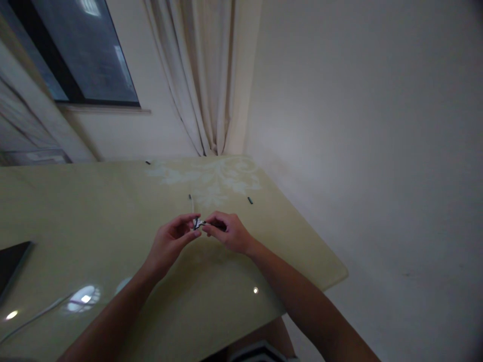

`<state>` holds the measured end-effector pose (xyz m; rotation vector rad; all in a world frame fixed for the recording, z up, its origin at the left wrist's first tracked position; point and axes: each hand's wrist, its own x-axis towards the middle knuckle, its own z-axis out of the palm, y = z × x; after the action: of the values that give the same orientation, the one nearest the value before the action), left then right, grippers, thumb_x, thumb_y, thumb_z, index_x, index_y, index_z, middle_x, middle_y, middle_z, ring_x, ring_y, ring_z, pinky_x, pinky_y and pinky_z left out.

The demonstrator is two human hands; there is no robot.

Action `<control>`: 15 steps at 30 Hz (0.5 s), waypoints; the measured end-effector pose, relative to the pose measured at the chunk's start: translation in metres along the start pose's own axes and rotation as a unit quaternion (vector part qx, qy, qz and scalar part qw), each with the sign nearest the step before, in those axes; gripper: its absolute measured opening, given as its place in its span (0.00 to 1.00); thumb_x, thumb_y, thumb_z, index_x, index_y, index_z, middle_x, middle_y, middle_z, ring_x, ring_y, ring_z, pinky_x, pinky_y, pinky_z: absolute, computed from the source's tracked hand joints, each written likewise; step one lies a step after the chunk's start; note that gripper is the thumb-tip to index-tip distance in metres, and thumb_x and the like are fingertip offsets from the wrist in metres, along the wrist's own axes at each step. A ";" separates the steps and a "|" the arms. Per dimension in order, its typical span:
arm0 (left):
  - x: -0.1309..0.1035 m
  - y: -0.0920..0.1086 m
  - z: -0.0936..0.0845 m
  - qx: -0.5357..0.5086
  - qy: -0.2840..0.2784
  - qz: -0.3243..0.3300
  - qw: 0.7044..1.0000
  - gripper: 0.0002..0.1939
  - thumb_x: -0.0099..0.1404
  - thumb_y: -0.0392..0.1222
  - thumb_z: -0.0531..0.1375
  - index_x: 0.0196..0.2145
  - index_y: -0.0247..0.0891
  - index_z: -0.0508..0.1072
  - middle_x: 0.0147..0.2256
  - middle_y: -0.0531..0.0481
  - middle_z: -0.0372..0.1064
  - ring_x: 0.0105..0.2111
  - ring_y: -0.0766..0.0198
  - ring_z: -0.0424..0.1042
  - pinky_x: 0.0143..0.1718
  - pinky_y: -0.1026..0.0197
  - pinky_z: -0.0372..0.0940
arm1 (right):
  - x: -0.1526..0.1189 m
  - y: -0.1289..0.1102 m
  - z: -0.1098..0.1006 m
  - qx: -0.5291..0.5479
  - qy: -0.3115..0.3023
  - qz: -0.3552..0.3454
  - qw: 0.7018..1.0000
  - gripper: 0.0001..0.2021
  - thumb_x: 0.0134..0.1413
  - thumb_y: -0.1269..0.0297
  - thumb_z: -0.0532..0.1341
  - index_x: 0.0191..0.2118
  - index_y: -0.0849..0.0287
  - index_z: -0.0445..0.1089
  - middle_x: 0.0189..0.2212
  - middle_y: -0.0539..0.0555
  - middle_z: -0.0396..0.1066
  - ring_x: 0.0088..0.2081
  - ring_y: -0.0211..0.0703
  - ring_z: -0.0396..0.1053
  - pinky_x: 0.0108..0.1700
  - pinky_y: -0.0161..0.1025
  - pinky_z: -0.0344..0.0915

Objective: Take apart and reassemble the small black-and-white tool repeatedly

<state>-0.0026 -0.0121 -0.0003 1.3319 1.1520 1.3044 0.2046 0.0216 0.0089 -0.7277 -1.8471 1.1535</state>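
Observation:
Over the middle of the glossy table point(113, 211), my left hand point(177, 234) pinches a small black-and-white piece point(197, 223) between thumb and fingers. My right hand point(228, 231) is closed around a thin dark item point(220, 225), whose tip touches or nearly touches that piece. What the dark item is cannot be made out. A thin white cable point(192, 203) with a dark end stretches away from the piece toward the far side of the table.
A short dark strip point(250, 200) lies right of my hands, and another small dark piece point(148, 162) near the far edge. At left are a flat black object point(13, 264) and a pale cable point(37, 315). Curtains point(199, 75) hang behind; a wall point(358, 125) stands at right.

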 end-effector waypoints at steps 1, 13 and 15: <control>0.000 0.000 0.000 0.011 -0.006 0.001 1.000 0.27 0.54 0.52 0.75 0.49 0.41 0.81 0.36 0.50 0.76 0.35 0.62 0.74 0.39 0.60 0.70 | 0.000 0.001 0.000 -0.012 0.001 -0.005 1.000 0.17 0.63 0.49 0.66 0.41 0.60 0.78 0.29 0.51 0.75 0.28 0.37 0.66 0.33 0.35 0.62; 0.012 -0.044 -0.019 0.492 -0.016 0.175 0.852 0.26 0.70 0.57 0.59 0.61 0.48 0.75 0.61 0.40 0.70 0.55 0.43 0.69 0.56 0.40 0.64 | 0.019 0.041 -0.106 -0.192 0.330 0.060 0.922 0.13 0.64 0.57 0.62 0.39 0.59 0.82 0.32 0.56 0.78 0.35 0.45 0.74 0.38 0.40 0.65; 0.012 -0.049 -0.020 0.534 -0.043 0.167 0.827 0.23 0.72 0.57 0.58 0.59 0.49 0.76 0.63 0.42 0.69 0.59 0.41 0.67 0.57 0.38 0.62 | 0.014 0.053 -0.129 -0.245 0.355 0.130 0.893 0.09 0.60 0.60 0.65 0.36 0.58 0.81 0.33 0.58 0.80 0.35 0.48 0.75 0.40 0.42 0.65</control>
<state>-0.0238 0.0070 -0.0469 2.4566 1.7339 0.7472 0.3120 0.1106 -0.0030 -1.4940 -1.4139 0.4363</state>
